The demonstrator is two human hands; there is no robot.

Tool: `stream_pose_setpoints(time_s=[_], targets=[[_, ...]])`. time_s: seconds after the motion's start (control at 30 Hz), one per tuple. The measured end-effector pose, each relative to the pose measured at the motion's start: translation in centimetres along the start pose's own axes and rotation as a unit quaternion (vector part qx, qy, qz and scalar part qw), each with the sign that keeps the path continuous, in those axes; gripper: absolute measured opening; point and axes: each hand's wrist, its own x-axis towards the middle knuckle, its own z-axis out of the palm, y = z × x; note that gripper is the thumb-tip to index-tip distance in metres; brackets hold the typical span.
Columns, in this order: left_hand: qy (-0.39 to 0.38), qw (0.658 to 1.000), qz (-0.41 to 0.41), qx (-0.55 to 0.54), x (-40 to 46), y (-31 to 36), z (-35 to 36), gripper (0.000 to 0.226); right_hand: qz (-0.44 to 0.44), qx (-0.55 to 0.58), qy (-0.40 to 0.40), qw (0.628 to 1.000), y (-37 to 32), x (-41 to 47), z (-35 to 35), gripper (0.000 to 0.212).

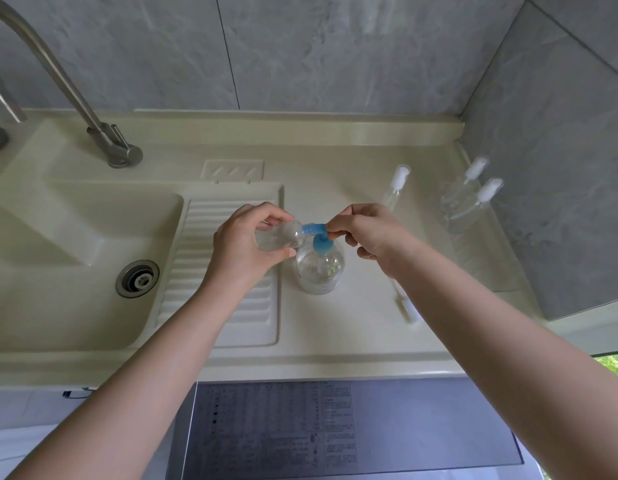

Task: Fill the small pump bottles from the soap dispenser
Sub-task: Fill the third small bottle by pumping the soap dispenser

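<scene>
The left hand (243, 242) curls round a small clear bottle (278, 237) held on its side, mouth at the blue pump spout (312, 229). The right hand (366, 233) pinches the spout's end, hiding it. The soap dispenser (319, 268) stands on the cream bench (335, 334) beside the sink (79, 237). Three capped bottles (473, 188) stand near the grey tiled wall (300, 50); their fill is hard to make out.

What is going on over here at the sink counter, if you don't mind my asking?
A person is refilling travel bottles. The left hand holds a small clear bottle tilted on its side, mouth against the blue pump spout of the soap dispenser standing on the counter. The right hand pinches the spout's end. Three capped small pump bottles wait to the right, and a loose pump lies nearby.
</scene>
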Motion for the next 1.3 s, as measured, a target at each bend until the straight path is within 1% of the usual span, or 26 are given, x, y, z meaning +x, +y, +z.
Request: stream_pose_setpoints(time_s=[0.43, 1.0, 1.13, 1.17, 1.3], targets=[[-0.009, 1.0, -0.006, -0.003, 0.04, 0.01, -0.06, 0.046, 0.008, -0.012, -0.004, 1.0, -0.17, -0.19, -0.06, 0.004], [-0.014, 1.0, -0.01, 0.002, 0.01, -0.16, 0.11, 0.047, 0.008, 0.001, -0.006, 1.0, 0.08, -0.34, 0.14, 0.008], [-0.009, 1.0, -0.009, -0.004, 0.09, -0.06, -0.02, 0.047, 0.005, 0.009, -0.007, 1.0, -0.12, -0.26, -0.07, 0.005], [-0.009, 1.0, -0.007, -0.005, 0.08, -0.04, -0.02, 0.047, -0.001, 0.009, -0.006, 1.0, -0.04, -0.29, -0.02, 0.006], [-0.009, 1.0, -0.008, 0.003, 0.06, 0.02, 0.06, 0.047, -0.025, 0.01, 0.006, 1.0, 0.24, -0.29, 0.3, 0.019]])
